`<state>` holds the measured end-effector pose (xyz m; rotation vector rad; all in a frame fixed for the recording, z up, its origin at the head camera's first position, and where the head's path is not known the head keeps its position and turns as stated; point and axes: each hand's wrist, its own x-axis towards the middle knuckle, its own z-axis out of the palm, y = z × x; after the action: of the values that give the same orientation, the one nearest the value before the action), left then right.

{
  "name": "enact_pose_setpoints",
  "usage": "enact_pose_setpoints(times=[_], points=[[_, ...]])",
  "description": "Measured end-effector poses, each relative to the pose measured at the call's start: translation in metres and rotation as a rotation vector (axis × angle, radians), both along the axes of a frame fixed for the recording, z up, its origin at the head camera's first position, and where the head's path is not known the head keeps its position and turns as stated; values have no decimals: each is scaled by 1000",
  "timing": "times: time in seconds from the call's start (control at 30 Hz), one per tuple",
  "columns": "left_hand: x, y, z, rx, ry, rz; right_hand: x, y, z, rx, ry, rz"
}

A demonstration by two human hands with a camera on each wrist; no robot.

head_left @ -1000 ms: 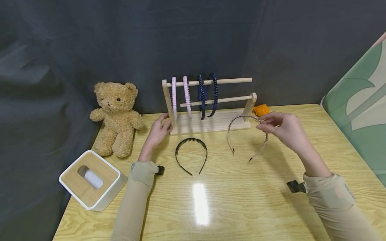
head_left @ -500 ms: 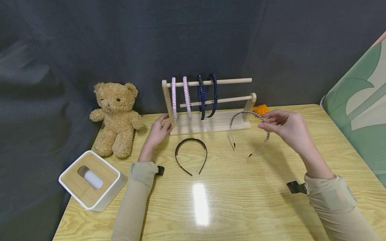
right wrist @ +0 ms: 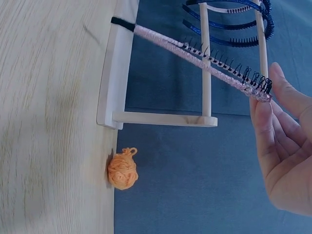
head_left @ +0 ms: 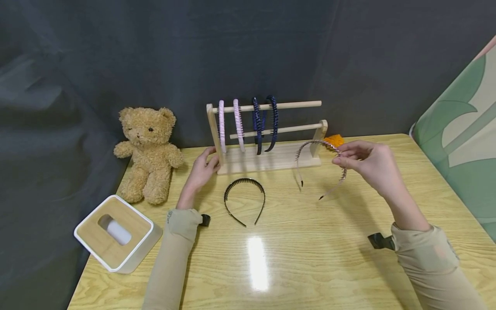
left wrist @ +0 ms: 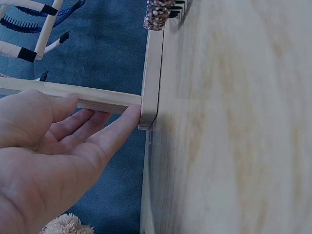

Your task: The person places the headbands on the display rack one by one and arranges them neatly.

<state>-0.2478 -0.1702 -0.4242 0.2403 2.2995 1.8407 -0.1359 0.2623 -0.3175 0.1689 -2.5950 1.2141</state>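
A wooden headband stand [head_left: 271, 162] with two rods is at the back of the table. Its left post [left wrist: 105, 97] is held low down, near the base, by my left hand [head_left: 202, 171]. My right hand [head_left: 366, 161] pinches a thin pink headband [right wrist: 170, 48] with dark comb teeth, between thumb and fingers. The band is raised in front of the stand's right end, its tips pointing down. Two pale pink headbands [head_left: 238, 122] and two dark blue ones [head_left: 273, 125] hang on the rods. A black toothed headband [head_left: 245, 180] lies on the table in front of the stand.
A teddy bear [head_left: 147, 159] sits left of the stand. Nearer, at the left edge, is a white tissue box [head_left: 128, 219] with a wooden lid. An orange yarn ball [right wrist: 123, 170] lies just beyond the stand's right end. A dark curtain [head_left: 248, 51] hangs behind.
My right hand has lifted the pink headband slightly and shifted it a little right, changing its tilt. My left hand stays on the stand's post; the hanging headbands have not moved.
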Motion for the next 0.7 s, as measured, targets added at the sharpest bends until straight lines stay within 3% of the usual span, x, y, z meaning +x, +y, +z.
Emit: enact_pose_setpoints(times=[0.37,0.53,0.7], points=[[18,7,30,-7,-8,-8,1,1,0,-72,-14,-24],[17,7,29,-3,-7,-8,1,1,3,-119,18,-28],[6,3,12,0,-21,-1,0,0,8,-159,45,-32]])
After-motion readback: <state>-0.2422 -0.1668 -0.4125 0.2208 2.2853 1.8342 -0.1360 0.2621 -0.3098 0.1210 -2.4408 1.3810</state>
